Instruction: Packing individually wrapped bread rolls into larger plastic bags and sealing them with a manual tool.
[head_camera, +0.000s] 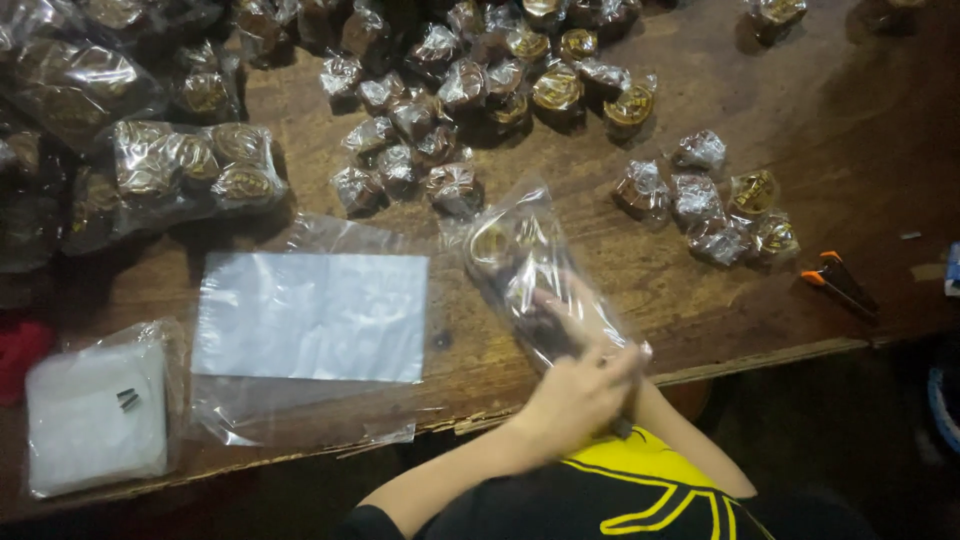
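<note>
bag half full, hands busy at the table edge

dim room, worn brown wooden table (700, 300) with a chipped near edge, and it's crowded. far across the top lies a heap of small round foil-and-cellophane wrapped sweets (480, 90), with a smaller cluster of the same wrapped sweets (715, 205) off to the right. near left sits a flat stack of clear plastic bags (310, 315), and beside it a white square packet in a plastic sleeve (95, 415).

action is near centre: the clear plastic bag with wrapped sweets inside (520, 265) lies slanted on the table, mouth toward the person. the left hand (575, 395) is closed over the bag's near end, fingers curled around the plastic. the right hand (590, 315) is mostly hidden behind the bag's film, so whether it pinches or lies spread i cannot tell.

risks, as i judge them: the bag's mouth sits right at the table's near edge, so a loose hold could spill sweets to the floor. thin film may also snag on the splintered edge. the orange-handled black clip tool (840, 283) lies well apart at right.
</note>
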